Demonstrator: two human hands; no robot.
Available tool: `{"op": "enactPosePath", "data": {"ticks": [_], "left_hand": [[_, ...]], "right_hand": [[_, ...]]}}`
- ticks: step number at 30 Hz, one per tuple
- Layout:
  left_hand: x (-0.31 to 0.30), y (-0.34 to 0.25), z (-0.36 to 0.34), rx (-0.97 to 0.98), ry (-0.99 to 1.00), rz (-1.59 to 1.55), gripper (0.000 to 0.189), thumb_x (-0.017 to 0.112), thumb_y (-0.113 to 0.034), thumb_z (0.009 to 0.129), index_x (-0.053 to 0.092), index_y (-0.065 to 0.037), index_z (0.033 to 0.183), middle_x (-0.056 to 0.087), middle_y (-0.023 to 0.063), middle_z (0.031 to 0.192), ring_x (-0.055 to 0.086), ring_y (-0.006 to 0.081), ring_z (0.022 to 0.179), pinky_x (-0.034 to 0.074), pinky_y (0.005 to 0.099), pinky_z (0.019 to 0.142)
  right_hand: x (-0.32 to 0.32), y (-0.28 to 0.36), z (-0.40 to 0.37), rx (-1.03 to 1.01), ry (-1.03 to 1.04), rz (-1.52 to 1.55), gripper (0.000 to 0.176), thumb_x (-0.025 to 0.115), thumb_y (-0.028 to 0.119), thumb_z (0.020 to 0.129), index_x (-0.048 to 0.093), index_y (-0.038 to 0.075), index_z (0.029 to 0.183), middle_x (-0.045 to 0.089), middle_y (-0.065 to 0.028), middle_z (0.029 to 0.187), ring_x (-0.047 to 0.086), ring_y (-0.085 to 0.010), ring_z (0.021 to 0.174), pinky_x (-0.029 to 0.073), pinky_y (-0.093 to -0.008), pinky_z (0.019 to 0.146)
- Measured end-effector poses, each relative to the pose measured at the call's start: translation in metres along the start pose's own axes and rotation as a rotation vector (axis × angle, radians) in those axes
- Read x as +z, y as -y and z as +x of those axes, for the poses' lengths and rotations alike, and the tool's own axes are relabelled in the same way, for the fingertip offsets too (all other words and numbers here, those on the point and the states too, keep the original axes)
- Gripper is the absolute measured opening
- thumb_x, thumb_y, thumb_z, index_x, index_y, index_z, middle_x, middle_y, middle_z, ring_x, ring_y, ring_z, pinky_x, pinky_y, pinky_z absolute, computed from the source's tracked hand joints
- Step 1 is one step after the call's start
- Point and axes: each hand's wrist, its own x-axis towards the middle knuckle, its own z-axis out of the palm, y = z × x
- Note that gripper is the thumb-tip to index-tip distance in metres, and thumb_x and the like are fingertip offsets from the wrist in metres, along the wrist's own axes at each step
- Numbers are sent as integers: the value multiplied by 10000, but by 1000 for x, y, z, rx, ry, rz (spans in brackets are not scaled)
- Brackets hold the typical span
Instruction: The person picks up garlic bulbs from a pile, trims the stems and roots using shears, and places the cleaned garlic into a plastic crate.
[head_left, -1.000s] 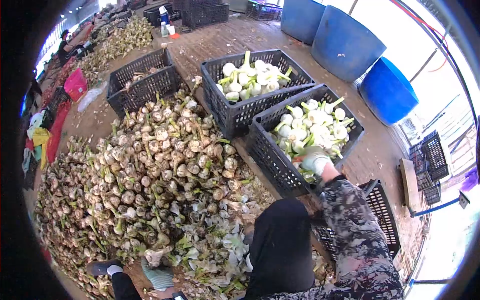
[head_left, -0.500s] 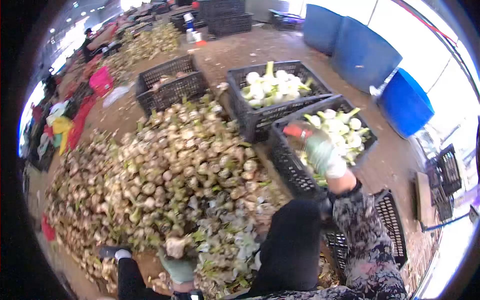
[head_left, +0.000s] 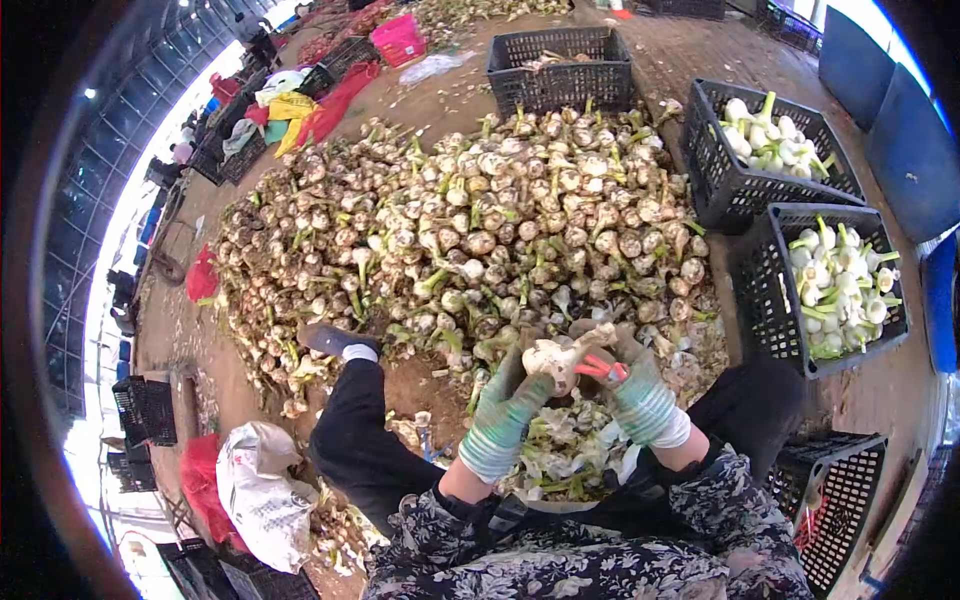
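My left hand [head_left: 505, 425], in a green-and-white striped glove, grips a dirty garlic bulb [head_left: 550, 362] with its stem pointing right. My right hand [head_left: 643, 398], gloved alike, is closed on a red-handled cutting tool [head_left: 600, 369] close to the stem. The tool's working end is hidden behind the bulb and fingers. Just beyond both hands spreads a big heap of unpeeled garlic [head_left: 480, 240]. Below them, between my legs, lie pale stripped skins and green leaf scraps [head_left: 570, 445].
Two black crates of clean white garlic, a far one [head_left: 720, 190] and a near one [head_left: 765, 300], stand at right. Another black crate [head_left: 560, 85] is behind the heap. A white sack [head_left: 262, 490] lies at left, and a tilted black crate [head_left: 840, 510] at lower right.
My right hand has come back from above the near crate of white garlic to meet my left hand. My left hand has lifted its garlic bulb. The view has swung right to left.
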Motion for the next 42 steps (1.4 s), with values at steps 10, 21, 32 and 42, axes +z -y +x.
{"op": "enactPosePath", "data": {"ticks": [10, 21, 32, 42], "left_hand": [[-16, 20, -5, -32, 117, -637, 377, 453, -352, 885, 472, -72, 1137, 528, 64, 1079, 536, 180, 956, 462, 333, 824], [-30, 25, -31, 468, -74, 613, 696, 695, -66, 718, 299, 25, 1282, 446, 124, 1201, 479, 197, 1062, 417, 310, 876], [-13, 10, -33, -226, -152, -364, 472, 452, -477, 856, 513, -58, 1065, 582, 46, 902, 549, 168, 862, 452, 266, 770], [-27, 11, -33, -9, -217, -10, 464, 584, -168, 836, 410, 21, 1222, 533, 64, 1085, 511, 112, 933, 434, 247, 794]], "right_hand": [[20, -9, 4, 58, -70, -194, 222, 558, 45, 811, 492, -17, 1014, 564, -117, 973, 545, -216, 976, 435, -305, 865], [5, -27, -6, 65, 124, 95, 372, 597, 117, 803, 432, -15, 1110, 526, -138, 1082, 561, -311, 962, 464, -405, 838], [17, 0, -13, -65, 131, -444, 262, 597, 26, 778, 511, -7, 1024, 600, -95, 916, 573, -133, 790, 461, -255, 703], [20, -16, -1, -114, 139, -232, 275, 614, 112, 765, 545, -7, 1003, 605, -100, 918, 582, -158, 845, 468, -268, 760]]}}
